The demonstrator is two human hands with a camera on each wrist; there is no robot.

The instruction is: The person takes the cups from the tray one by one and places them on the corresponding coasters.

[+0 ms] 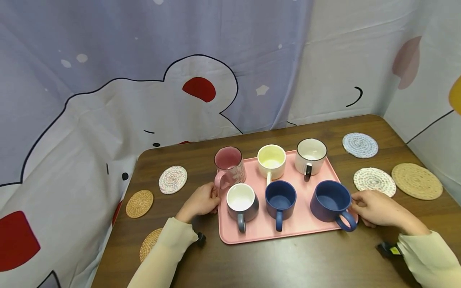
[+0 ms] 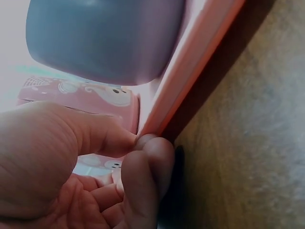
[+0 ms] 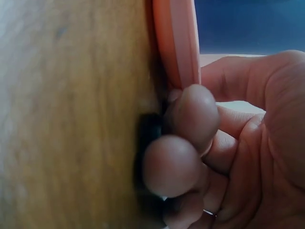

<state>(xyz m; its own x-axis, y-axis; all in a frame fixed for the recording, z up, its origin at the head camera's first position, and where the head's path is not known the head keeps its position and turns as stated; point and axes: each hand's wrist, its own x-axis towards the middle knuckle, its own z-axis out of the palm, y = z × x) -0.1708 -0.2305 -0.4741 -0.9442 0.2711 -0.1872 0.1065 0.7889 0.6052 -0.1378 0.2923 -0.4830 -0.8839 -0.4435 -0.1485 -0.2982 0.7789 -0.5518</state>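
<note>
Pink tray [image 1: 333,171] flat on the brown table [image 1: 288,260], pinched at its two short rims by left hand [image 1: 199,202] and right hand [image 1: 376,208] — probably heavy with six breakable mugs, stiff, thin-edged, so best kept level — held at both sides.

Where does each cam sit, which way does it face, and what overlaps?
Head: worn high, looking forward and down at the table, pink tray of mugs, coasters; left hand, right hand and both sleeves show.
Left wrist: close on the tray's left rim; thumb and curled fingers grip it.
Right wrist: close on the right rim; fingertips on it.
Shared: tray, tabletop.
</note>
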